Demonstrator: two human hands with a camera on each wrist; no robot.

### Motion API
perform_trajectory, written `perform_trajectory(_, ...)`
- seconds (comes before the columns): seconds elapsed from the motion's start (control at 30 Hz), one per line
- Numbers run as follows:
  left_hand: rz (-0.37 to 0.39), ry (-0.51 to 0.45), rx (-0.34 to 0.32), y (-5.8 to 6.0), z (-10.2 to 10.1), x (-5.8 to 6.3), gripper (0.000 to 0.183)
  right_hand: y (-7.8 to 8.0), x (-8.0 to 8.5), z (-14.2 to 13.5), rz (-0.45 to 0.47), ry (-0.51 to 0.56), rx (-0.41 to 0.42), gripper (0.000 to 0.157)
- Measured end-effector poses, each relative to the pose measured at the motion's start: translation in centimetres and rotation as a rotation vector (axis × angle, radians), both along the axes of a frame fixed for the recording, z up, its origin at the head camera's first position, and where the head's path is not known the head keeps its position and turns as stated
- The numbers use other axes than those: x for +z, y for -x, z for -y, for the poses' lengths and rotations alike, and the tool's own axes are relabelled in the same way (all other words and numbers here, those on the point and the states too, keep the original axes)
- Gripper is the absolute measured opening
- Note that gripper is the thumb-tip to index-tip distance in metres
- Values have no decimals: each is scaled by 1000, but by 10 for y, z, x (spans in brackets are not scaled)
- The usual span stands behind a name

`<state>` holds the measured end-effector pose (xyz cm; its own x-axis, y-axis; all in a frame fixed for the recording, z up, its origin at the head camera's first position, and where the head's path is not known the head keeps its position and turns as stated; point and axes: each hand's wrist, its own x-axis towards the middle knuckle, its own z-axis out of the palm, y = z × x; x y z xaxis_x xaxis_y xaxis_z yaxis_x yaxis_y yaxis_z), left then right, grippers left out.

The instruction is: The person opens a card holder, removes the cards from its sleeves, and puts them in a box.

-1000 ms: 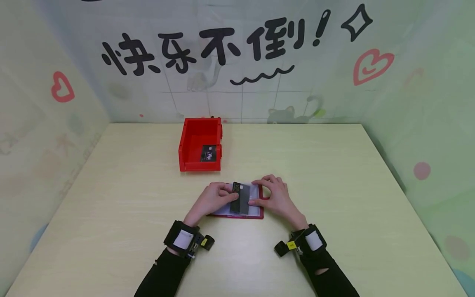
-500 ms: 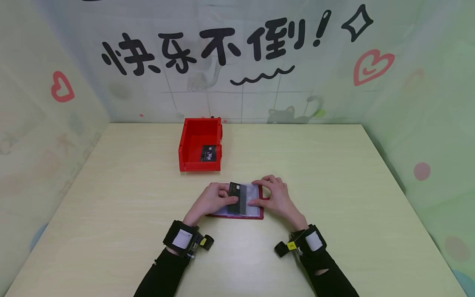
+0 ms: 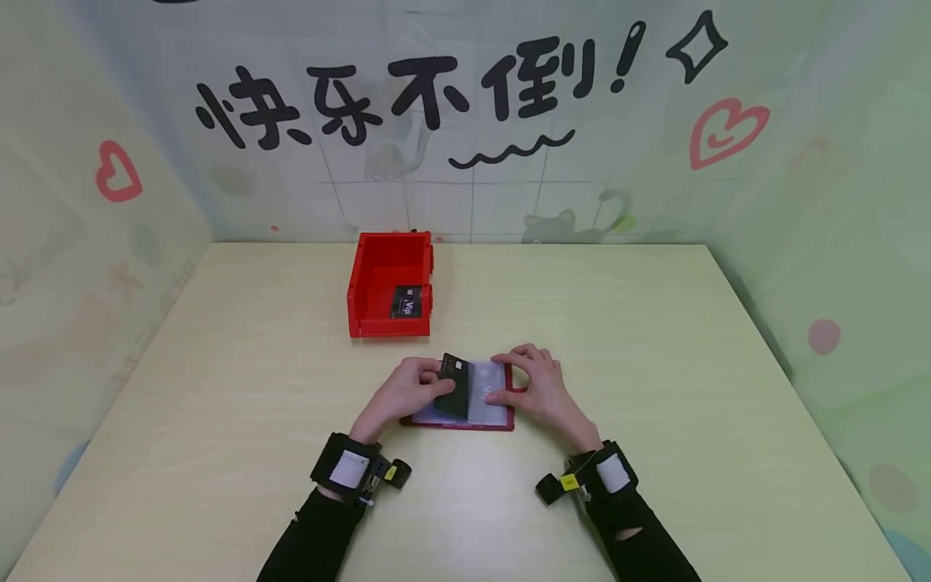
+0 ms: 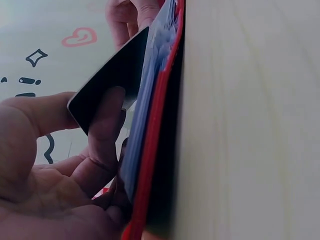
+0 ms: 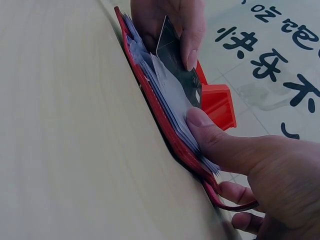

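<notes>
A black VIP card (image 3: 458,404) is pinched between the thumb and fingers of my left hand (image 3: 402,396). It stands tilted over the open card holder (image 3: 489,376), which has a red cover and clear plastic sleeves. In the left wrist view the far edge of the card (image 4: 112,70) meets the sleeves; whether it is still tucked in one, I cannot tell. My right hand (image 3: 544,392) grips the holder's right side. Its thumb presses on the sleeves, and its fingers are by the red strap (image 5: 235,206), as the right wrist view shows.
Behind the holder, slightly left, stands a red bin (image 3: 389,327) with another black VIP card (image 3: 406,301) inside. The pale wooden table (image 3: 218,380) meets printed cloth walls (image 3: 465,202) at the back and sides.
The left hand has drawn the card leftward, and the part that showed grey under the clear sleeve is now out from under it. The card tilts up more. The right hand has stayed put.
</notes>
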<state>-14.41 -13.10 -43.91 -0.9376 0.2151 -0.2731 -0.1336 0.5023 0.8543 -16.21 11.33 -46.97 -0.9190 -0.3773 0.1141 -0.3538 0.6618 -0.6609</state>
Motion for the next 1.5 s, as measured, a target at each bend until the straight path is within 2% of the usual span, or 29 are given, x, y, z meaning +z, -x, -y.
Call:
perform_trajectory(0.33,-24,1,26,1,13,7,26,0,1,-1,8,3,0,56)
perform_trajectory(0.6,3,-141,108,5,26,12,38,0,1,-1,10,5,-1,56)
perform_trajectory(0.8,-60,-157,205,14,33,21,49,0,2,-1,14,15,-2,56)
perform_trajectory(1.0,-142,-179,300,29,39,29,51,-1,2,-2,15,17,-2,55)
perform_trajectory(1.23,-294,-45,385,45,40,30,51,-1,1,-2,9,25,4,55)
perform_trajectory(1.5,-348,-21,460,58,39,25,51,-2,-1,-2,8,12,4,56)
